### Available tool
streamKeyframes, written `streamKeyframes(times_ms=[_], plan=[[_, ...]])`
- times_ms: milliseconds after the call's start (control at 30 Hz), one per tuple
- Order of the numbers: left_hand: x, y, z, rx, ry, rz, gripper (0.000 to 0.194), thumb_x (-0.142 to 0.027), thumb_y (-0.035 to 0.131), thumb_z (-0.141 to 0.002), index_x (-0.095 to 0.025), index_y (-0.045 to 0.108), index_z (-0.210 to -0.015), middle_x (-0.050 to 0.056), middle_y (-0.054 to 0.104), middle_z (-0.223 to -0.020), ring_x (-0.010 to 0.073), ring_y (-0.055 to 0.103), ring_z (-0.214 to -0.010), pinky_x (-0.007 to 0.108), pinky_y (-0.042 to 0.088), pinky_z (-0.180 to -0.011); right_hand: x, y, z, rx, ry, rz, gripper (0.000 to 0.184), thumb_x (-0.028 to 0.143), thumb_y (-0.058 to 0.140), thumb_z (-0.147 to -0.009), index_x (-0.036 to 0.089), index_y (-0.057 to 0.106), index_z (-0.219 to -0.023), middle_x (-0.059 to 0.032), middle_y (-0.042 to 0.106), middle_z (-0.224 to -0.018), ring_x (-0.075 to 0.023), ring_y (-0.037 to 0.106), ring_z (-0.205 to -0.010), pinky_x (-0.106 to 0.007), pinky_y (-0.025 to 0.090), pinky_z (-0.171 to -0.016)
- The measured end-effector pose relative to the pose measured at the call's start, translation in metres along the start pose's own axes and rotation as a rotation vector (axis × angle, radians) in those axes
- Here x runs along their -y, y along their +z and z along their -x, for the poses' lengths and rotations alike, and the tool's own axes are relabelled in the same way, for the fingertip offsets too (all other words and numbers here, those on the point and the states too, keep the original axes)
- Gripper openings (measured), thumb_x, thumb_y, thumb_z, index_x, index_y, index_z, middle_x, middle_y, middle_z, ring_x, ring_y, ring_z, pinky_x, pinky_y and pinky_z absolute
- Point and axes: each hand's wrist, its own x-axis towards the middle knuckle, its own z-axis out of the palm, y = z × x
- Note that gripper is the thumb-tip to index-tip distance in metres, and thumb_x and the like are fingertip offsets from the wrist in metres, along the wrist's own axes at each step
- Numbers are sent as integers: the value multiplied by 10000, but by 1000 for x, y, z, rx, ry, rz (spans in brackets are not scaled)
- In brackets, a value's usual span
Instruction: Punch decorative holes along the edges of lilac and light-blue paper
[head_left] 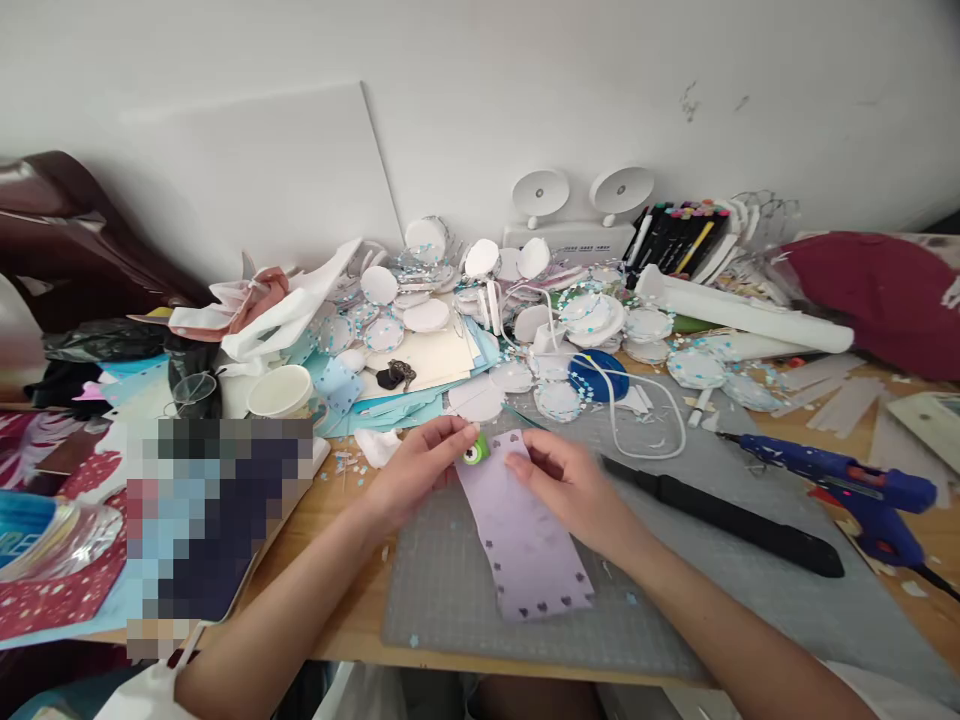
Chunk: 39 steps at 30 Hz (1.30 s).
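Note:
A strip of lilac paper with small punched shapes along its edges lies at a slant over the grey cutting mat. My left hand is closed on a small green craft punch at the paper's upper left edge. My right hand pinches the paper's upper right edge between thumb and fingers. Punched holes run along the bottom edge and part of both lower sides. To the right of my right hand lies a black pen-shaped tool.
A blue glue gun lies at the right with its cord. Many white paper discs with blue-dotted trim pile up at the back, near markers and a white twin-head lamp. A white cup stands left.

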Motion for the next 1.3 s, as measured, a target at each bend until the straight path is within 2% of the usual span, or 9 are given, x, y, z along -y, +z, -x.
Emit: streamKeyframes(times_ms=[200, 300, 400, 533, 767, 933, 1100, 1200, 1300], plan=[[-6, -8, 6, 275, 134, -456, 417, -514, 421, -886, -155, 459, -678, -41, 360, -643, 98, 347, -607, 208, 286, -537, 15, -11, 2, 167, 130, -123, 289, 420, 533, -855, 170, 510, -711, 44, 375, -614, -87, 338, -538, -214, 250, -456], [-8, -8, 12, 374, 134, -483, 410, -530, 466, -851, -161, 436, -677, -49, 317, -632, 95, 303, -591, 213, 240, -509, 19, -12, 4, 217, 132, -141, 304, 421, 548, -856, 167, 515, -692, 46, 361, -610, -81, 335, -539, -207, 244, -458], [-8, -7, 15, 429, 11, -410, 419, -544, 535, -803, -166, 417, -665, -61, 294, -608, 85, 290, -555, 208, 226, -482, 20, -12, 7, 249, 152, -174, 293, 428, 545, -861, 165, 551, -732, 40, 390, -623, -80, 349, -539, -200, 256, -457], [-5, -3, 17, 378, -86, -198, 396, -531, 515, -818, -161, 449, -696, -46, 340, -643, 90, 332, -582, 204, 264, -499, 19, -12, 8, 270, 203, -242, 265, 436, 545, -862, 182, 560, -789, 44, 409, -619, -72, 341, -502, -191, 255, -426], [-3, 1, 17, 264, -49, -194, 405, -501, 551, -795, -163, 413, -620, -49, 299, -605, 89, 295, -563, 225, 218, -493, 16, -11, 5, 243, 190, -213, 273, 453, 564, -845, 198, 508, -763, 75, 325, -548, -58, 257, -427, -188, 186, -365], [-4, -1, 17, 405, -98, -189, 421, -529, 511, -810, -172, 398, -619, -61, 307, -563, 74, 278, -499, 217, 205, -451, 14, -11, 9, 228, 148, -172, 250, 438, 528, -874, 204, 495, -794, 82, 290, -531, -65, 238, -428, -197, 171, -368], [-3, -2, 23, 341, 124, -385, 389, -420, 588, -760, -179, 359, -557, -67, 291, -510, 65, 259, -484, 210, 196, -436, 11, -10, 11, 225, -43, 13, 325, 389, 484, -906, 200, 386, -661, 67, 258, -570, -74, 262, -474, -209, 200, -409], [0, -1, 25, 364, 259, -491, 354, -382, 593, -739, -183, 372, -547, -61, 317, -482, 65, 277, -462, 211, 213, -422, 13, -11, 11, 246, -135, 114, 276, 361, 490, -901, 189, 475, -685, 40, 375, -605, -92, 349, -533, -218, 278, -462], [6, 0, 26, 396, 340, -556, 341, -357, 592, -738, -186, 368, -545, -63, 317, -470, 64, 282, -449, 213, 225, -415, 13, -13, 11, 284, -154, 96, 235, 388, 488, -897, 190, 565, -794, 10, 482, -672, -111, 421, -592, -228, 348, -517]])
